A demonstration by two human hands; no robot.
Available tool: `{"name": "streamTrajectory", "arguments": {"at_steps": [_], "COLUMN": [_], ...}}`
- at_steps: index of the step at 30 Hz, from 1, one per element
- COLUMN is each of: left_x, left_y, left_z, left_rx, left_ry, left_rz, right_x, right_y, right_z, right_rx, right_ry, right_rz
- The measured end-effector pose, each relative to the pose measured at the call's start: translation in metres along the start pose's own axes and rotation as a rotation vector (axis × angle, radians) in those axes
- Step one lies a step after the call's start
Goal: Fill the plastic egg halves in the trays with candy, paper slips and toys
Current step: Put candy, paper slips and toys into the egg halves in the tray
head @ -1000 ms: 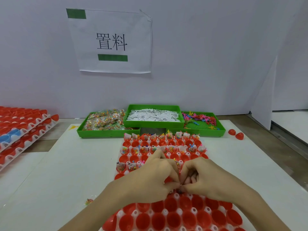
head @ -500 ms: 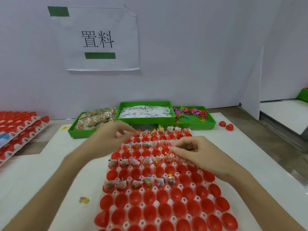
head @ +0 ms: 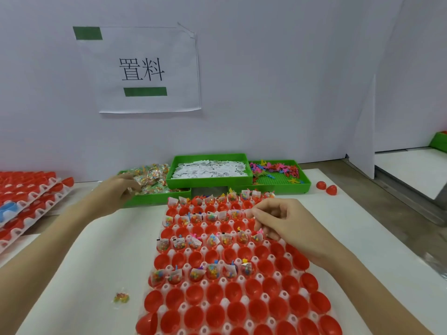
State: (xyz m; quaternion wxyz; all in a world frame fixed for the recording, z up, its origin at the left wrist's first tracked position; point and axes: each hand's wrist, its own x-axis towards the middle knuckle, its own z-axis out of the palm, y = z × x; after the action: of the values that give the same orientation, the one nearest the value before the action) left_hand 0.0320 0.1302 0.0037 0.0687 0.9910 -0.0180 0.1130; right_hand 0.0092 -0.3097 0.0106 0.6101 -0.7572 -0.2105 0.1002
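Across the white worktop (head: 92,250) in the head view, a tray (head: 225,302) of red egg halves (head: 219,293) lies in front, with alternate far rows already filled. The left hand (head: 116,192) reaches into the green candy bin (head: 154,198), fingers curling onto crinkly candy packets (head: 154,177); whether it has one is unclear. These look light, soft and slippery, best pinched by an edge. The right hand (head: 281,221) hovers over the filled rows, fingers loosely curled; I cannot tell if it holds anything.
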Motion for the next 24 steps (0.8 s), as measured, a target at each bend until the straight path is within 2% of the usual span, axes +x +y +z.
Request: {"name": "streamTrajectory", "arguments": {"at_steps": [6, 9, 11, 13, 19, 24], "left_x": [-0.004, -0.013, -0.025, -0.04, -0.072, -0.078], "left_y": [0.006, 0.019, 0.037, 0.058, 0.104, 0.115], "left_z": [-0.003, 0.0, 0.003, 0.009, 0.029, 0.021], "left_rx": [-0.099, -0.2, -0.382, -0.568, -1.032, -1.226], "left_ry": [0.119, 0.342, 0.497, 0.574, 0.555, 0.506], "left_rz": [-0.029, -0.047, -0.081, -0.117, -0.168, -0.198], "right_x": [0.003, 0.006, 0.011, 0.019, 0.076, 0.155], "right_y": [0.005, 0.008, 0.011, 0.014, 0.009, 0.003], "right_z": [-0.001, -0.002, -0.001, 0.004, 0.018, 0.016], "right_rx": [0.026, 0.029, 0.003, -0.112, -0.516, -0.755], "right_ry": [0.02, 0.042, 0.083, 0.132, 0.179, 0.217], "right_rz": [0.002, -0.014, -0.043, -0.078, -0.21, -0.252]}}
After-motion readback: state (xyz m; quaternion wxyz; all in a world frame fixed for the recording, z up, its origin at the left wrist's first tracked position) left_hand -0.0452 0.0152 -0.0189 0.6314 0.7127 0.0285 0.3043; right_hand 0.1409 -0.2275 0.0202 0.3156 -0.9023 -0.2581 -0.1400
